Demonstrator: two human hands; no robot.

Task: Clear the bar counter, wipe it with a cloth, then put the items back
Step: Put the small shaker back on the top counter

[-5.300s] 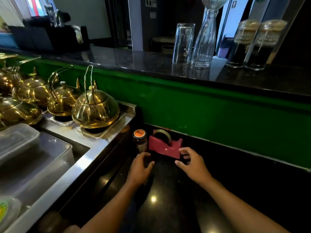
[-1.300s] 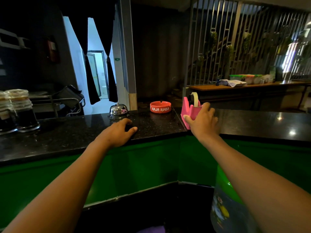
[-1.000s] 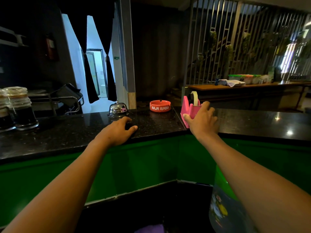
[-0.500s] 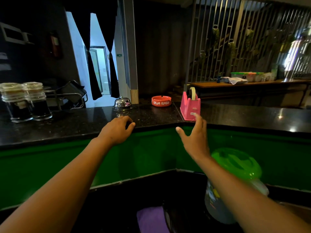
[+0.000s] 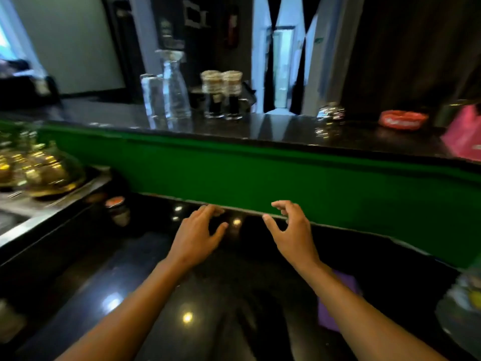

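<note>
The small jar (image 5: 117, 207) stands at the lower table's (image 5: 145, 295) back-left corner, left of both hands and nearer the left hand (image 5: 195, 235). Left and right hand (image 5: 294, 230) hover loosely spread, holding nothing; the purple cloth (image 5: 338, 308) lies under the right forearm.

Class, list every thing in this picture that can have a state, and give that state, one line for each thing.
left hand: empty, fingers loosely spread over the lower counter.
right hand: empty, fingers loosely curled.
pink tape dispenser: standing on the upper bar counter.
red ashtray: resting flat on that counter.
glass carafe: upright, looks empty.
drinking glass: standing beside the carafe.
two jars: upright, dark contents.
purple cloth: lying flat, untouched.
</note>
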